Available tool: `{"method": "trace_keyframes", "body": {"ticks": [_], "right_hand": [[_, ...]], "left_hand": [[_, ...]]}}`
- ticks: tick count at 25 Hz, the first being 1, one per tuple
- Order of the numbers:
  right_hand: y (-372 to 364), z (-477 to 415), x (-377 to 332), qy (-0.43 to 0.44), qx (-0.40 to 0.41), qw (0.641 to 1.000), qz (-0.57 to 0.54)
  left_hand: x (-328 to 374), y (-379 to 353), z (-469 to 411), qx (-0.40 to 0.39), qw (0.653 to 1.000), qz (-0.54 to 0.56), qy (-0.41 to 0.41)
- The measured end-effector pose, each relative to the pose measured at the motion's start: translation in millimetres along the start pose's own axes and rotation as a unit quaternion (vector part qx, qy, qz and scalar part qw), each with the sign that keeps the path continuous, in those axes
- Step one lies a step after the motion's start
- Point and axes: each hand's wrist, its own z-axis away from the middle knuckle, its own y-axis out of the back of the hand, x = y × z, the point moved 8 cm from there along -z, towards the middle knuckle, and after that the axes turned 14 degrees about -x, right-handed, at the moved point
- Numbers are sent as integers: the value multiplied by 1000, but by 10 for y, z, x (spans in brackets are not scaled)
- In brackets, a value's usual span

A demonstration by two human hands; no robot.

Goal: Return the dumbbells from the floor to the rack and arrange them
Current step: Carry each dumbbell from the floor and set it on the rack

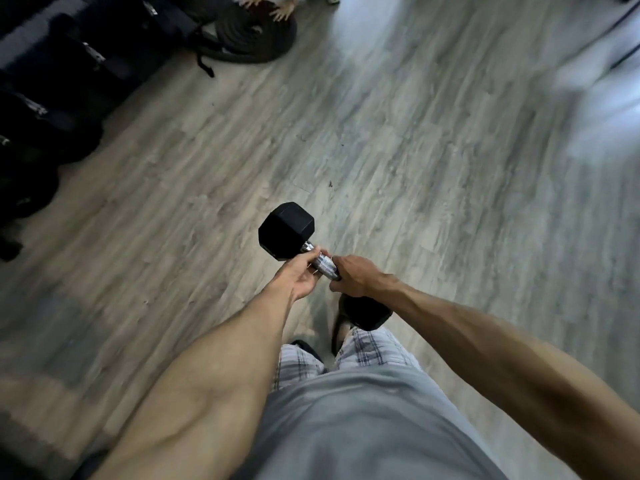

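Item under carriage: one hex dumbbell, held in the air above the floor, in front of the person's waist and well apart from the rack.

Condition of item: both heads are matte black and six-sided with bevelled edges. No weight marking can be read. The far head is fully exposed; the near head sits low, partly hidden beneath the right wrist. The handle is bright chrome with a knurled grip, and only a short stretch shows between the two hands. The bar lies tilted, with the far head higher and to the left.

Left hand: palm up beneath the handle, next to the far head, fingers curled round the bar.

Right hand: knuckles up, wrapped over the handle at the near end.

Surroundings: grey wood-grain floor, blurred. The rack along the left edge holds dark dumbbells with chrome handles, details unclear. A coiled black rope lies on the floor at the top.
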Motion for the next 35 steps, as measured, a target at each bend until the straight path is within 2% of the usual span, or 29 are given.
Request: {"method": "trace_keyframes", "body": {"ticks": [6,13,19,26,35], "right_hand": [[826,-952,-371,65,-46,994,71],[2112,-1848,-675,121,-78,978,149],[2978,-2603,-1059,162,-110,962,189],[4069,-3662,-1666,172,-128,957,198],[5650,-5116,-2432,162,-104,963,187]], "left_hand": [[994,320,-431,48,995,65,-61],[2244,354,-999,94,976,160,-111],[3194,540,-1431,129,959,220,-127],[4646,914,-2011,142,954,230,-131],[6818,1335,-2679,149,958,208,-131]]}}
